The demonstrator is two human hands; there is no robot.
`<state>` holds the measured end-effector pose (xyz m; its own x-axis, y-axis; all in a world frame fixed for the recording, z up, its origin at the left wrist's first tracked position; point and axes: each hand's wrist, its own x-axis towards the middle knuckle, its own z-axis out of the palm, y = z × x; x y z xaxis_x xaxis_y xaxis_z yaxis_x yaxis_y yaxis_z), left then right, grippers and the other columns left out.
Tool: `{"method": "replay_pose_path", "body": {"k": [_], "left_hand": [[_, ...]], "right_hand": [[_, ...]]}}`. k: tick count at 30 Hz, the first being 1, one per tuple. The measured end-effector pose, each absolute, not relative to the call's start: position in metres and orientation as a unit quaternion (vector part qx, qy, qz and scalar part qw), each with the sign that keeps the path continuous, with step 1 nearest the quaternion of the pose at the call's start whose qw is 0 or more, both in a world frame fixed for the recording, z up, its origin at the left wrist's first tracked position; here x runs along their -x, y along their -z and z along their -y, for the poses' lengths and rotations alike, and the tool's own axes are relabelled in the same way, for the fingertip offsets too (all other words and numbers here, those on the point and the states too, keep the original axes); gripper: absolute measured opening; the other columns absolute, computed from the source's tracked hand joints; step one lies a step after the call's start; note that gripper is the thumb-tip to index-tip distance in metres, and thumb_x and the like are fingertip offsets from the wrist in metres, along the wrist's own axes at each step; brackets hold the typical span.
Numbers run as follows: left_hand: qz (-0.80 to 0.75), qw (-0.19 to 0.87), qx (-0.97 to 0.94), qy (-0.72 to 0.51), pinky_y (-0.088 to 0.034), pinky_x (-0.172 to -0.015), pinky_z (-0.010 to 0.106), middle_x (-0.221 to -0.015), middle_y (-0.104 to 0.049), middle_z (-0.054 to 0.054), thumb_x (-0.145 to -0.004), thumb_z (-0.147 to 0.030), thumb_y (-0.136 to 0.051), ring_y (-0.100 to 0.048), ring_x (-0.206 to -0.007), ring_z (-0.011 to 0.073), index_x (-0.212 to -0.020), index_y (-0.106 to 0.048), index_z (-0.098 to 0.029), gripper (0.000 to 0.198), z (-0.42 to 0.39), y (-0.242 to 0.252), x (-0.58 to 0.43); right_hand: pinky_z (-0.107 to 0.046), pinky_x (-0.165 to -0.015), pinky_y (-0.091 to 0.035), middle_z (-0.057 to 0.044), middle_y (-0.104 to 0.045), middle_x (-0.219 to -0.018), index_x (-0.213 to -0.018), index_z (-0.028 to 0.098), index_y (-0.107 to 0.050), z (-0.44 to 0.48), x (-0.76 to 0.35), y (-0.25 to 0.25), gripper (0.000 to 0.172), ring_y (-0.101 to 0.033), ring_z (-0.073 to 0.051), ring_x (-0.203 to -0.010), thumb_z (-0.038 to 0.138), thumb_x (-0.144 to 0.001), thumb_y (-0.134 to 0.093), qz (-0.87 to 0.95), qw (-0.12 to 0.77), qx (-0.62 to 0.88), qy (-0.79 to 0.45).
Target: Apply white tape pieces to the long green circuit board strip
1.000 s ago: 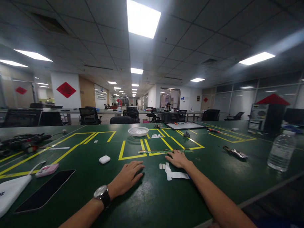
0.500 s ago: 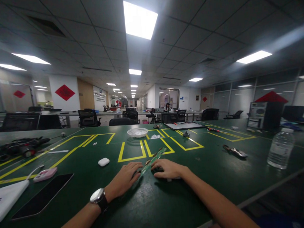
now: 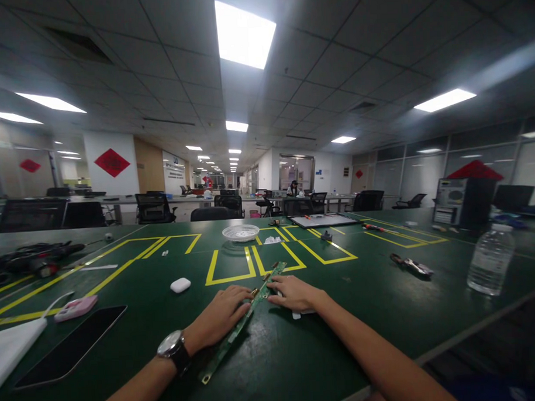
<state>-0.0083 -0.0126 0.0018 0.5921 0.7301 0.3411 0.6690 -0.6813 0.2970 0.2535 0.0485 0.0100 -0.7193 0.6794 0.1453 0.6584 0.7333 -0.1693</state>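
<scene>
Smooth, softly glossy tabletop [image 3: 295,363]

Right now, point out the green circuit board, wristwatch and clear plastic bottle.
Green circuit board [image 3: 237,332], head view: near half.
Wristwatch [image 3: 169,343], head view: dial.
Clear plastic bottle [image 3: 491,262], head view: side wall.

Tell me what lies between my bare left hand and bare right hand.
A long, narrow green circuit board lies slantwise between your left hand and right hand, as the head view shows.

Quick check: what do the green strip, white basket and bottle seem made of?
Green strip: probably circuit-board laminate, slightly glossy, carrying gold-coloured parts.
White basket: likely smooth moulded plastic, judging by its openwork sides.
Bottle: probably glossy plastic, being see-through with highlights; glass possible.
</scene>
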Motion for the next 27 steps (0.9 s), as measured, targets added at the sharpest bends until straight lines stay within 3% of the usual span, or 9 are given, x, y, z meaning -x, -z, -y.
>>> {"method": "replay_pose_path", "body": {"k": [7, 11, 14, 19, 27], "left_hand": [[-0.396, 0.075, -0.895, -0.191, -0.036, -0.106, 0.042, -0.144, -0.048, 0.003, -0.100, -0.041, -0.044, -0.044, -0.131, 0.0240, -0.135, -0.049, -0.031, 0.037, 0.017, 0.004, 0.004], [-0.398, 0.075, -0.900, -0.162, -0.032, -0.108, 0.044, -0.150, -0.041, 0.004, -0.100, -0.042, -0.042, -0.038, -0.136, 0.0240, -0.138, -0.046, -0.030, 0.040, 0.019, 0.006, 0.001], [-0.393, 0.075, -0.904, -0.150, -0.031, -0.107, 0.043, -0.150, -0.041, 0.004, -0.102, -0.043, -0.038, -0.037, -0.138, 0.0234, -0.138, -0.046, -0.031, 0.040, 0.019, 0.006, 0.001], [-0.393, 0.070, -0.905, -0.144, -0.029, -0.107, 0.043, -0.152, -0.039, 0.005, -0.101, -0.047, -0.037, -0.035, -0.139, 0.0242, -0.140, -0.045, -0.030, 0.043, 0.019, 0.007, 0.001], [-0.399, 0.061, -0.905, -0.137, -0.028, -0.108, 0.042, -0.151, -0.040, 0.007, -0.100, -0.050, -0.038, -0.034, -0.140, 0.0246, -0.140, -0.045, -0.029, 0.045, 0.019, 0.006, -0.001]], "right_hand": [[-0.034, -0.107, -0.036, -0.009, -0.057, -0.134, -0.129, 0.021, -0.059, -0.028, -0.251, -0.030, 0.046, -0.053, -0.023, -0.122, 0.043, -0.090, -0.055, 0.956, 0.127, 0.240, -0.114], [-0.035, -0.101, -0.040, -0.010, -0.059, -0.125, -0.125, 0.019, -0.061, -0.035, -0.269, -0.037, 0.046, -0.055, -0.023, -0.114, 0.029, -0.080, -0.064, 0.935, 0.161, 0.302, -0.095], [-0.035, -0.092, -0.044, -0.011, -0.062, -0.115, -0.119, 0.017, -0.064, -0.044, -0.285, -0.035, 0.048, -0.057, -0.025, -0.105, 0.027, -0.072, -0.068, 0.920, 0.112, 0.362, -0.096], [-0.028, -0.073, -0.045, -0.007, -0.065, -0.097, -0.106, 0.016, -0.069, -0.051, -0.288, -0.027, 0.035, -0.059, -0.019, -0.083, 0.024, -0.072, -0.066, 0.911, 0.089, 0.388, -0.107], [-0.027, -0.076, -0.043, -0.007, -0.063, -0.098, -0.099, 0.016, -0.069, -0.050, -0.270, -0.017, 0.026, -0.057, -0.018, -0.087, 0.024, -0.075, -0.066, 0.916, 0.145, 0.366, -0.079]]}}
